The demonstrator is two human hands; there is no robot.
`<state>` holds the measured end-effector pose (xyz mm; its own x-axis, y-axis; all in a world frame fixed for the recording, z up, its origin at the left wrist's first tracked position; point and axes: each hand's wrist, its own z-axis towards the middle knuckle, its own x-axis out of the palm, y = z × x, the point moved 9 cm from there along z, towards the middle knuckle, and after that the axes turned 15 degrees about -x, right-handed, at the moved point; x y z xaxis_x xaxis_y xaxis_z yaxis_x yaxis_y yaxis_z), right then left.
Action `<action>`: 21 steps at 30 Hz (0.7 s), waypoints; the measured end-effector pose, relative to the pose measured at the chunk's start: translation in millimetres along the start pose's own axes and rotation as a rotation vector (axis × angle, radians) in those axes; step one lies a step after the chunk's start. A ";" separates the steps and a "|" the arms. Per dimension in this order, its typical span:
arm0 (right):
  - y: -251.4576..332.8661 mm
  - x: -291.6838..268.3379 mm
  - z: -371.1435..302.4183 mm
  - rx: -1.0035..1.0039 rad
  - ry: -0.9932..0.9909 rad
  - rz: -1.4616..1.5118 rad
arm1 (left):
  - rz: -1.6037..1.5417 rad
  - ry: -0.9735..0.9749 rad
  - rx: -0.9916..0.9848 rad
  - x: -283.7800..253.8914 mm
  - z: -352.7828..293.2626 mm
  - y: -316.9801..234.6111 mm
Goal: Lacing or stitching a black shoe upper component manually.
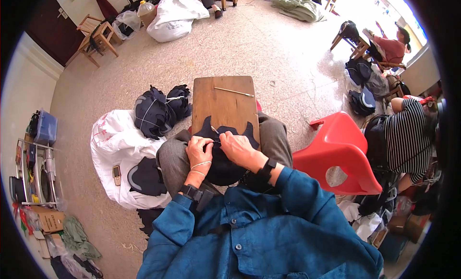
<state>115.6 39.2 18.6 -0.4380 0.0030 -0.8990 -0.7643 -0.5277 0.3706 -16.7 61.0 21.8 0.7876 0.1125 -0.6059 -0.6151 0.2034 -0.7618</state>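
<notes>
A dark navy fabric piece [224, 166] with pointed ends lies over the near part of a wooden board [223, 103] between my knees. My left hand [198, 151] is closed, its thumb and fingers pinching the fabric's edge. Beside it, my right hand [238, 148] is closed on a slender tool [214, 129] with a pale tip pointing up and left; its kind is too small to tell. The fingers of both hands almost meet over the fabric. Farther up the board lies a thin, needle-like rod [234, 92].
Left of my knee are a tied bundle of dark pieces [152, 113] and a white sack [113, 149] with a mobile phone [116, 175] on it. A red plastic chair [336, 149] stands at right, near a person in a striped top [408, 139]. Another person [391, 48] sits beyond.
</notes>
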 end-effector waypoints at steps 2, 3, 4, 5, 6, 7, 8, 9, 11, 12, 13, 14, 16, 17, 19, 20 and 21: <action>-0.7 4.5 10.6 -0.095 0.142 -0.081 | 0.000 0.032 -0.033 2.1 -1.2 6.4; -3.0 1.8 15.4 -0.101 0.145 -0.081 | 0.001 0.066 -0.065 4.2 -1.9 8.9; -5.1 6.8 18.4 -0.106 0.230 -0.067 | 0.000 0.060 -0.071 2.2 -3.3 9.4; -5.2 12.4 19.0 -0.110 0.316 -0.053 | 0.016 0.079 -0.043 2.4 -5.7 7.2; -4.5 11.4 19.5 -0.122 0.296 -0.050 | 0.033 0.094 -0.018 2.1 -8.7 6.6; -6.4 13.3 17.3 -0.133 0.302 -0.049 | 0.035 0.085 -0.027 0.6 -11.2 8.4; -10.3 8.1 15.3 -0.123 0.234 -0.037 | 0.017 0.119 -0.035 3.5 -14.6 9.4; -10.6 0.8 15.2 -0.110 0.165 -0.023 | 0.001 0.156 -0.044 5.5 -17.1 8.6; -2.1 0.4 16.8 -0.163 0.164 -0.080 | 0.032 0.163 -0.030 5.1 -21.7 4.8; 5.0 2.6 19.2 -0.211 0.196 -0.178 | 0.042 0.156 -0.009 5.8 -22.4 0.8; 11.4 4.6 20.7 -0.259 0.227 -0.275 | 0.053 0.149 0.012 5.5 -23.4 -2.6; 12.1 3.7 22.6 -0.257 0.231 -0.273 | 0.066 0.167 -0.003 6.3 -24.4 -2.3; 15.0 11.3 27.6 -0.323 0.366 -0.339 | 0.057 0.163 -0.003 5.9 -24.3 -2.9; 16.8 10.5 28.7 -0.327 0.369 -0.338 | 0.048 0.161 0.000 6.2 -24.2 -3.5; 21.3 16.1 28.0 -0.371 0.451 -0.415 | 0.022 0.133 -0.004 7.1 -24.3 -3.9; 22.6 15.9 29.1 -0.379 0.457 -0.414 | -0.003 0.109 0.001 5.7 -24.1 -4.1; 25.2 15.8 30.8 -0.411 0.485 -0.421 | -0.004 0.105 -0.009 4.6 -23.9 -3.0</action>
<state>74.8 52.1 20.9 0.1807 -0.0492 -0.9823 -0.5413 -0.8389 -0.0576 -12.1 37.6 15.8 0.7820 0.0095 -0.6233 -0.6127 0.1953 -0.7658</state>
